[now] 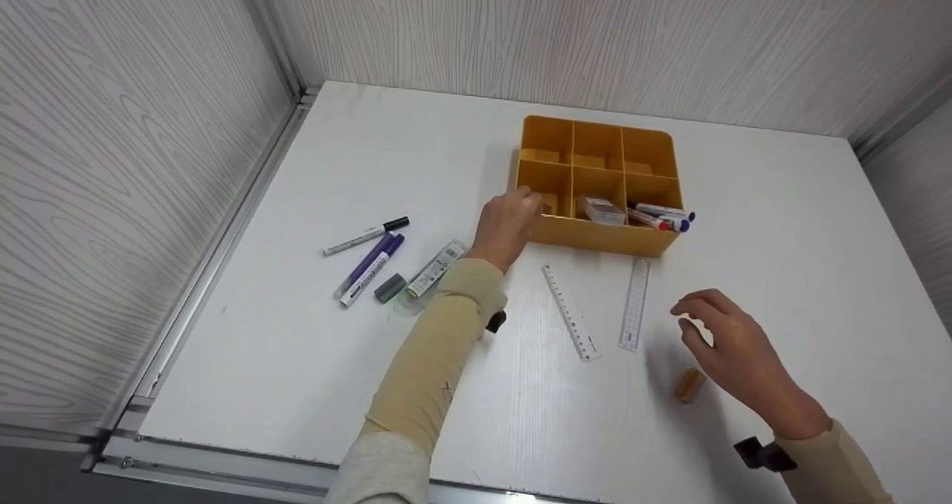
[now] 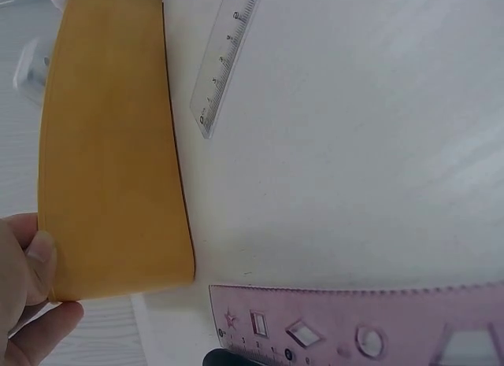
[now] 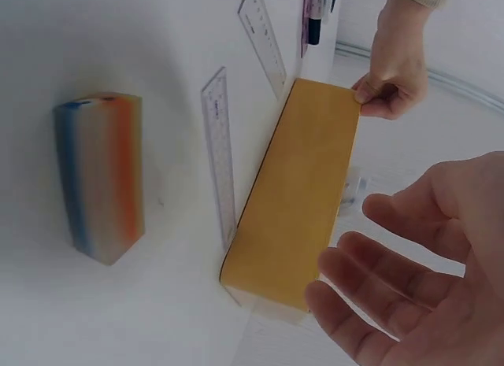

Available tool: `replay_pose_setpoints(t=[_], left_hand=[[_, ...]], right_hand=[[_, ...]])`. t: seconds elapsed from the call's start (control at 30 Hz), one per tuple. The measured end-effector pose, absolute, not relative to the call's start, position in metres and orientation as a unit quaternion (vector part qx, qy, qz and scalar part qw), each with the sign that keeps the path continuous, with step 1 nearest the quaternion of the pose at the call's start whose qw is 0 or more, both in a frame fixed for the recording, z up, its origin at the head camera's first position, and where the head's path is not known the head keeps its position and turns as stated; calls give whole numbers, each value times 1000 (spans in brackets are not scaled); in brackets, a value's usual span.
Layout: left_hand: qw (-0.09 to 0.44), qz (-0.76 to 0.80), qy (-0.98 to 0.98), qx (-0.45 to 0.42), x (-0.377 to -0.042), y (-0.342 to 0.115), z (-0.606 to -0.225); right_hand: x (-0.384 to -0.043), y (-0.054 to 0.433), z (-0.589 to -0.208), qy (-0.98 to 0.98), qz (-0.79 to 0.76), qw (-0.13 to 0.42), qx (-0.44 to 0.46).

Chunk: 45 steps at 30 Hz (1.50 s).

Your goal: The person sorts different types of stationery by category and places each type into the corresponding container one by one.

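My left hand (image 1: 508, 225) grips the near left corner of a yellow divided organizer box (image 1: 595, 235); in the left wrist view its thumb and fingers (image 2: 41, 252) pinch the rim. My right hand (image 1: 732, 344) holds nothing, its fingers loosely bent above the table, to the right of the box. Below it lies a small striped block (image 1: 690, 385), with blue, white and orange bands in the right wrist view. Two clear rulers (image 1: 570, 312) lie in front of the box. In its near compartments are a clear small case (image 1: 602, 210) and several markers (image 1: 662, 218).
Left of my left arm lie a black-capped marker (image 1: 366, 236), purple pens (image 1: 372, 270), a dark green piece (image 1: 390, 288) and a clear pack (image 1: 436, 268). A pink stencil ruler (image 2: 354, 323) shows in the left wrist view. Wood-grain panels (image 1: 476, 36) enclose the table.
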<state>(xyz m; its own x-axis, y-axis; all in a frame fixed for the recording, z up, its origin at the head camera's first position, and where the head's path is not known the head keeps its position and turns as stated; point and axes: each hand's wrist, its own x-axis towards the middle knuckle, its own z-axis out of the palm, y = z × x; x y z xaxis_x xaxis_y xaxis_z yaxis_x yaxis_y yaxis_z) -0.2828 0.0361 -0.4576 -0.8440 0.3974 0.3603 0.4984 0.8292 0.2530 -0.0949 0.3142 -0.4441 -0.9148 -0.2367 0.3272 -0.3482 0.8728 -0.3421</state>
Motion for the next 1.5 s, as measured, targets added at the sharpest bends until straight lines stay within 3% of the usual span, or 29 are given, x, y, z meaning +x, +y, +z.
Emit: replay_pose_setpoints(t=[0.17,0.4,0.67,1.07,1.5], left_hand=[[141,-169,-947,-234,-281,35,-457],[136,-168,-947,-236,-282,36,-457],[143,-178,-943,-243,-282,35,-458],[145,-169,-944,-244,-284,34,-459],[149,-168,-944,-243,-284,35,-460]], right_hand=[[-84,325,-455,-970,182,97,132],[-74,329,-462,-982,164,-30,83],[-74,324,-468,-980,144,-98,96],[-76,323,-469,-975,138,-137,105],[-78,325,-466,-974,113,-121,155]])
